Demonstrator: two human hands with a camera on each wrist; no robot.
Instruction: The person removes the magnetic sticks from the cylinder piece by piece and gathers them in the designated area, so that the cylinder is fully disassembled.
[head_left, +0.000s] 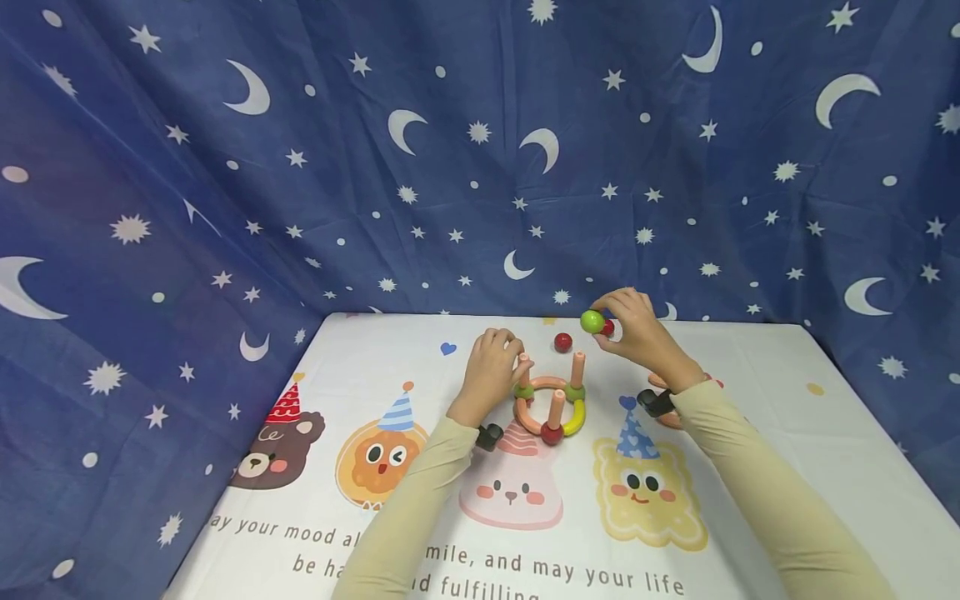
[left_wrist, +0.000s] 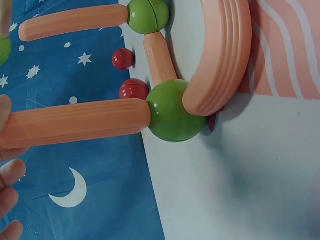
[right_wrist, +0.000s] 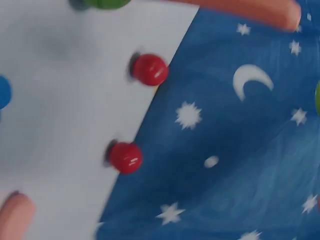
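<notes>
A ring of curved orange tubes [head_left: 525, 416] and one yellow tube [head_left: 577, 418] lies on the table, joined by two green balls [head_left: 575, 393] and a red ball [head_left: 552, 434]. Three straight orange rods [head_left: 556, 408] stand up from those balls. My left hand [head_left: 486, 375] is at the ring's left side, its thumb and fingers around the top of the left rod [left_wrist: 75, 123]. Up and to the right of the ring, my right hand [head_left: 636, 327] pinches a loose green ball [head_left: 592, 322] between thumb and fingers, raised above the table.
Two loose red balls [right_wrist: 151, 69] [right_wrist: 125, 157] lie near the table's back edge, behind the ring. More orange pieces [head_left: 670, 420] sit at the right, partly hidden by my right wrist. A blue starry curtain [head_left: 480, 208] hangs behind the white printed tablecloth [head_left: 420, 333].
</notes>
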